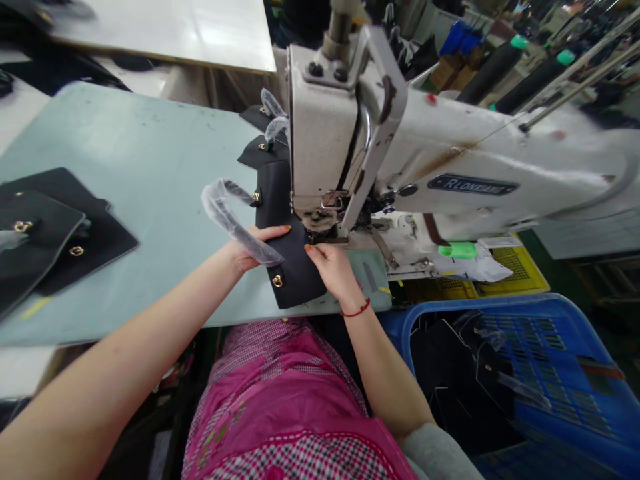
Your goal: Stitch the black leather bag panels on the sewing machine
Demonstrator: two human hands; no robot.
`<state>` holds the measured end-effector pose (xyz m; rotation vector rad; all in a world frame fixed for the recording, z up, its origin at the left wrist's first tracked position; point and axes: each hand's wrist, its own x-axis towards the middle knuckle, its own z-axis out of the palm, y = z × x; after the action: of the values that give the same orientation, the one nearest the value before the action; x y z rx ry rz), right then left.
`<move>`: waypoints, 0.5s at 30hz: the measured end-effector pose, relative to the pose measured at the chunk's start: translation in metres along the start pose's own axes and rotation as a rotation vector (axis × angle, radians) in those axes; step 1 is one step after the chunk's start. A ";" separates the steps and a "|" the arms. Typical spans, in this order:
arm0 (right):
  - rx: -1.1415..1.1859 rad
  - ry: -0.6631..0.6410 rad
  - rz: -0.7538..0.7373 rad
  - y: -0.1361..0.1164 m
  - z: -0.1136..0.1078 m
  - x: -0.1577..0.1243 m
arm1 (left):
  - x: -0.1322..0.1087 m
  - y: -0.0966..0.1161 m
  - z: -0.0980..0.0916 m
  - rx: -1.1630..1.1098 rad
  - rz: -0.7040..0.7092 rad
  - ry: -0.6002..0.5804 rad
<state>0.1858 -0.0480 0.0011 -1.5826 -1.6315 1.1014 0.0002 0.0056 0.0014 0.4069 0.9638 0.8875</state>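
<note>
A black leather bag panel [299, 270] lies under the head of a sewing machine [325, 133]. It carries gold ring fittings and a handle in clear plastic wrap [225, 210], which arches over my left hand. My left hand [250, 250] holds the panel's left side, one digit stretched across its top and the other fingers partly hidden under the handle. At the right edge, close to the presser foot [320, 233], my right hand [335, 268] pinches the same panel. The needle's contact with the leather is hidden by the machine head.
More black bag pieces [65, 233] are stacked at the left of the pale green table [165, 160]. Others [263, 150] lie behind the machine. A blue plastic basket [500, 307] with black pieces stands at the right, near a yellow crate [515, 270]. Black thread cones [495, 70] stand behind.
</note>
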 end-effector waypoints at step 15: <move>-0.583 -0.062 0.030 -0.034 -0.049 0.015 | -0.035 -0.073 0.062 -0.456 0.225 0.406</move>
<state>0.2109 -0.0243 0.0522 -1.9434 -2.1042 0.7228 0.0776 -0.0612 0.0050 -0.0633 1.0569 1.3922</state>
